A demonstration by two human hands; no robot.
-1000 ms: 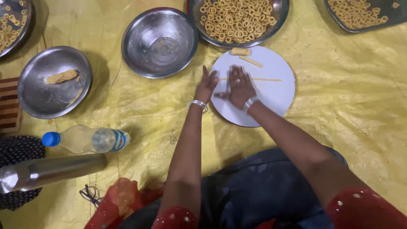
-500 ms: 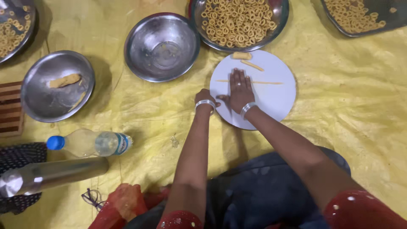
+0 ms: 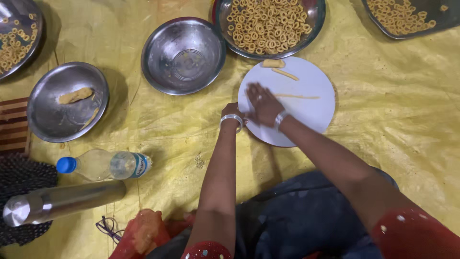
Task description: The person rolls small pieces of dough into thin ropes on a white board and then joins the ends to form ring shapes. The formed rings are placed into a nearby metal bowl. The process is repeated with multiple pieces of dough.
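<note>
- Dough strand (image 3: 296, 96): thin, long, lying across the middle of the white round board (image 3: 311, 115); its left end runs under my R hand.
- R hand (image 3: 262, 103): flat, palm down, fingers spread, pressing on the strand at the left part of the board. Not pinching anything.
- L hand (image 3: 233, 111): at the board's left edge, just beside the R hand, touching or nearly so. It's curled and mostly hidden behind the wrist w/ its silver bangle, so I can't tell if it grips anything.
- Two shorter dough bits at the board's top edge: a stubby lump (image 3: 273, 63) and a short stick (image 3: 285, 74) just below it, apart from the hands.
- Big steel bowl (image 3: 314, 24) full of small dough rings, just above the board.
- Empty steel bowl (image 3: 163, 67) to the upper left of the board, near the L hand.
- Steel plate (image 3: 48, 120) further left, w/ a dough lump (image 3: 75, 95) on it.
- More rings in trays at top left (image 3: 19, 43) and top right (image 3: 407, 21).
- Plastic bottle w/ blue cap (image 3: 103, 165) and steel flask (image 3: 62, 201) lying down at lower left.
- All on a yellow sheet (image 3: 393, 124) spread on the floor.
</note>
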